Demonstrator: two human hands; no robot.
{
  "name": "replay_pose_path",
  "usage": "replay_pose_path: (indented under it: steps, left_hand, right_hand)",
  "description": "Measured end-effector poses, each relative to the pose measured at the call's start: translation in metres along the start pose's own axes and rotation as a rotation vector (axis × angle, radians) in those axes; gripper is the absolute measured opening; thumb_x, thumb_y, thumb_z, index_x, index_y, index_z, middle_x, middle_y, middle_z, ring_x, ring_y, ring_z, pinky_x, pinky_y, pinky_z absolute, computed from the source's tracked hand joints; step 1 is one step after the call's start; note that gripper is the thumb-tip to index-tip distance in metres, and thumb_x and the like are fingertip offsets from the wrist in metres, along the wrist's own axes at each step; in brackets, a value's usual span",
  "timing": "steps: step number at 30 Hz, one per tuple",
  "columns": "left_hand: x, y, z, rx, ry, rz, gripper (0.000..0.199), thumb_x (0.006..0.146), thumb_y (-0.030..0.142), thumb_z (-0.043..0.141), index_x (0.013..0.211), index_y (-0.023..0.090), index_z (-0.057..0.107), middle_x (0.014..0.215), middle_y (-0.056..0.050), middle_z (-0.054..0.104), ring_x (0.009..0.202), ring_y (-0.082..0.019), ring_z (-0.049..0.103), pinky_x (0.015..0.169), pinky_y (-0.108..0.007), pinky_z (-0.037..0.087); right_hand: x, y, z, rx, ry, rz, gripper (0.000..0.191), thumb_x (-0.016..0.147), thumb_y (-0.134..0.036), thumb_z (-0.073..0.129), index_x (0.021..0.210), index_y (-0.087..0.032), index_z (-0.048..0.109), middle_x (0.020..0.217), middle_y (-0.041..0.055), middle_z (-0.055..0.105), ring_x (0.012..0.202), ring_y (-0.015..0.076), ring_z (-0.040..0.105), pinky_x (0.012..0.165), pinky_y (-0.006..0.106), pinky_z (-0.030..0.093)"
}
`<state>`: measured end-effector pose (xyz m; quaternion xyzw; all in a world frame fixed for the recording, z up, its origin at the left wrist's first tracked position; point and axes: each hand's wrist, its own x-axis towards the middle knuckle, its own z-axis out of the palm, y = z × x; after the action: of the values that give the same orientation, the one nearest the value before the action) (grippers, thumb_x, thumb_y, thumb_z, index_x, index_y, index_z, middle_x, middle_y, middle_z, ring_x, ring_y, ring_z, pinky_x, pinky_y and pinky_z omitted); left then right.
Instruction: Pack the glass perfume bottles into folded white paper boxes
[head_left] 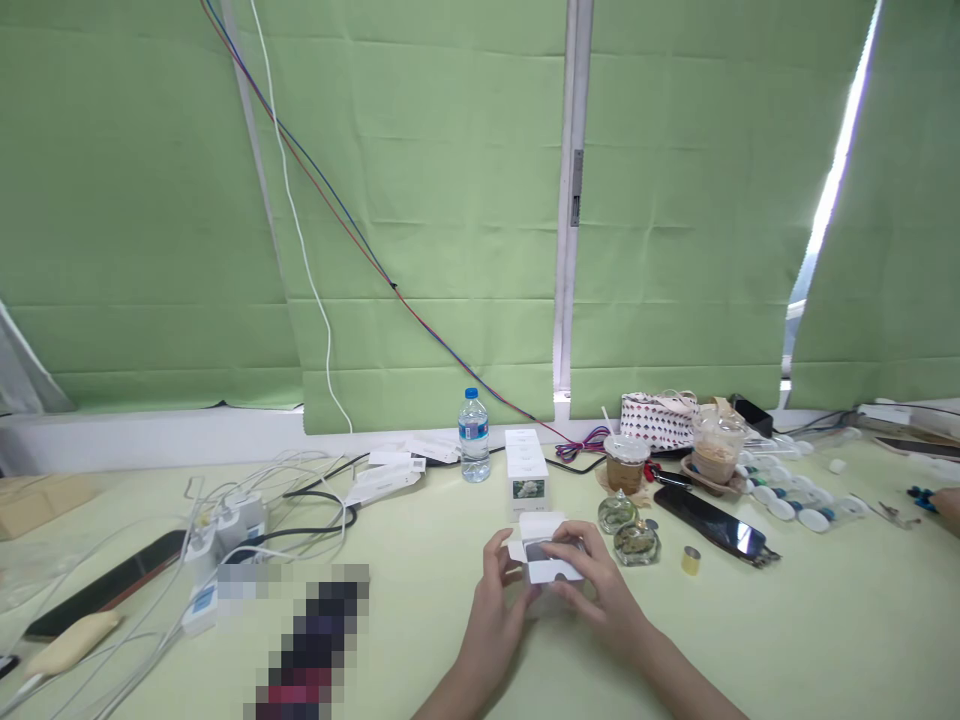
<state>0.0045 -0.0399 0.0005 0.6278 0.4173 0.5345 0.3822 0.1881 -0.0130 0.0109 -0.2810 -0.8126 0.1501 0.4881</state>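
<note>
ok, small white box (556,571) btwn my hands now, long side l-to-r afaict, flap (541,524) up on the far edge. l hand (496,600) pinching its left end; r hand (604,582) gripping the right, fingers over the grey piece (535,552) inside, so r's nearer the opening.

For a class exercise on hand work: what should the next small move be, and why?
Perhaps steady the small white box with the left hand while the right hand adjusts the grey item inside: the flap stands open, the item shows, and both hands hold the box.
</note>
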Motion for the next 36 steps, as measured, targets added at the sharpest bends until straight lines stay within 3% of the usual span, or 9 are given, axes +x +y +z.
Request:
replay_pose_path:
  steps: [4,11,15,30,36]
  left_hand:
    - [0.001,0.002,0.001,-0.041,0.011,-0.05,0.053,0.084,0.025,0.058,0.123,0.029,0.023,0.113,-0.005,0.064,0.097,-0.021,0.064,0.087,-0.04,0.049]
    - [0.003,0.0,0.001,-0.01,0.022,-0.009,0.044,0.082,0.025,0.058,0.112,0.027,0.026,0.109,-0.004,0.066,0.094,-0.019,0.063,0.09,-0.04,0.046]
    - [0.003,-0.003,0.001,-0.018,0.027,-0.017,0.046,0.081,0.026,0.058,0.114,0.027,0.026,0.108,-0.004,0.066,0.094,-0.019,0.062,0.091,-0.04,0.046]
    - [0.002,-0.009,-0.001,0.035,0.031,0.035,0.045,0.082,0.02,0.056,0.117,0.026,0.028,0.112,-0.006,0.063,0.098,-0.02,0.061,0.092,-0.042,0.046]
    - [0.001,-0.015,-0.004,0.056,0.01,0.071,0.049,0.083,0.018,0.055,0.126,0.028,0.034,0.115,-0.006,0.062,0.104,-0.022,0.06,0.093,-0.041,0.047]
  right_hand:
    - [0.001,0.002,0.0,0.082,0.127,0.059,0.042,0.086,-0.033,0.06,0.126,-0.028,0.049,0.118,0.0096,0.05,0.112,0.026,0.052,0.092,0.037,0.048]
    - [0.008,0.004,-0.001,0.323,0.313,0.178,0.017,0.091,-0.033,0.052,0.104,-0.024,0.055,0.103,0.0069,0.052,0.094,0.0195,0.056,0.087,0.034,0.051]
    - [0.01,0.002,0.001,0.348,0.362,0.184,0.017,0.09,-0.036,0.053,0.1,-0.022,0.055,0.1,0.0071,0.053,0.092,0.0195,0.056,0.085,0.035,0.051]
    - [0.008,0.004,0.004,0.314,0.348,0.175,0.011,0.09,-0.031,0.052,0.098,-0.024,0.055,0.101,0.0068,0.052,0.101,0.0218,0.054,0.086,0.034,0.048]
    - [0.006,0.004,-0.003,0.114,0.227,0.109,0.023,0.091,-0.024,0.047,0.087,-0.026,0.07,0.107,0.0076,0.05,0.104,0.0234,0.052,0.09,0.038,0.047]
